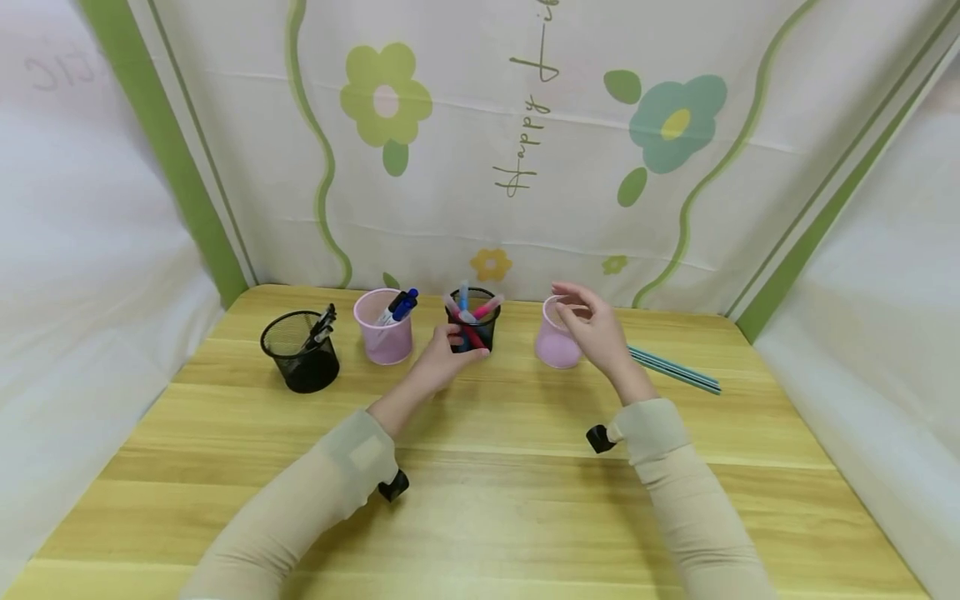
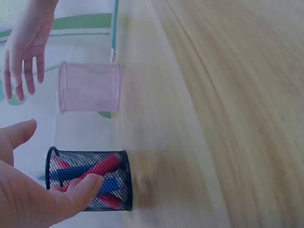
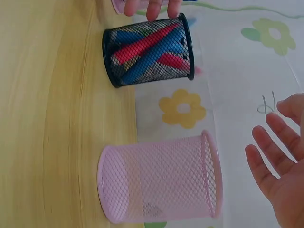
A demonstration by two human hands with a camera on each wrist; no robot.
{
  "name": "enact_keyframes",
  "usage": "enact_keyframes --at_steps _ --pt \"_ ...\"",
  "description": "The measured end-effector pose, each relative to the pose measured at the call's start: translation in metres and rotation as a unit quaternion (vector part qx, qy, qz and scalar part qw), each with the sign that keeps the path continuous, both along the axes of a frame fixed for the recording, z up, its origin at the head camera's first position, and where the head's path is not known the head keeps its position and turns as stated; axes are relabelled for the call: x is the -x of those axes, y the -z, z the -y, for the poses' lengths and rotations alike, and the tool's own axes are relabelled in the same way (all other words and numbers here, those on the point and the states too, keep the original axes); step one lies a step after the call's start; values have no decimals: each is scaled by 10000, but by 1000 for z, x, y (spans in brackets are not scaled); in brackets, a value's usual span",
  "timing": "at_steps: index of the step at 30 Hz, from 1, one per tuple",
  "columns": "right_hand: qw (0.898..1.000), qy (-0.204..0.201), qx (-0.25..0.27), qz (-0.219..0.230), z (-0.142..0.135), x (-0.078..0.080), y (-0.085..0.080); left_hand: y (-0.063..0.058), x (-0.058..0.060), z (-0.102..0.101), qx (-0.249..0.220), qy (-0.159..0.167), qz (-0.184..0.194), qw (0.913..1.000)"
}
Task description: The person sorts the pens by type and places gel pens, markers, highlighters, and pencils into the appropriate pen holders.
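Observation:
In the head view my left hand [image 1: 444,360] is at the near left side of a black mesh pen cup [image 1: 486,333], fingers loosely spread. The cup holds several red and blue markers [image 1: 463,302]. In the left wrist view the thumb [image 2: 90,187] overlaps the cup's mesh; in the right wrist view the fingertips [image 3: 153,8] are right at its side. My right hand [image 1: 596,329] hovers over the rim of a pink mesh cup [image 1: 557,348], fingers relaxed and holding nothing. Seen from the right wrist, this pink cup [image 3: 159,180] shows no pens through its mesh.
To the left stand another pink cup [image 1: 387,342] with dark and blue pens [image 1: 403,307] and a black mesh cup [image 1: 309,371] with black pens [image 1: 322,327]. Several teal pencils [image 1: 675,369] lie on the wooden table [image 1: 495,500] at the right. A printed curtain [image 1: 465,192] hangs behind.

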State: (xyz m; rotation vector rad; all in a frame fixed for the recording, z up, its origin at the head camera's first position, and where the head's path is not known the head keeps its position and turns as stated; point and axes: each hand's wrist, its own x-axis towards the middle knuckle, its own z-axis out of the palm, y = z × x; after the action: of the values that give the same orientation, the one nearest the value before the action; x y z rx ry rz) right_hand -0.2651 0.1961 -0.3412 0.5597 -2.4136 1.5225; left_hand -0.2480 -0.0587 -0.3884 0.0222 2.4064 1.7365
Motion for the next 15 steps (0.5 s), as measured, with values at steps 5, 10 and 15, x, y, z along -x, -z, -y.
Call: enact_keyframes --at_steps 5,10,15 --pt "9996 183 -62 -196 -22 12 15 -2 -2 -4 -22 107 183 9998" --pt "9983 370 -125 -427 -40 13 17 -1 -2 -12 -167 365 278 9988" --pt "9972 572 -199 -447 -54 12 17 0 -4 -25 -235 879 187 9957"
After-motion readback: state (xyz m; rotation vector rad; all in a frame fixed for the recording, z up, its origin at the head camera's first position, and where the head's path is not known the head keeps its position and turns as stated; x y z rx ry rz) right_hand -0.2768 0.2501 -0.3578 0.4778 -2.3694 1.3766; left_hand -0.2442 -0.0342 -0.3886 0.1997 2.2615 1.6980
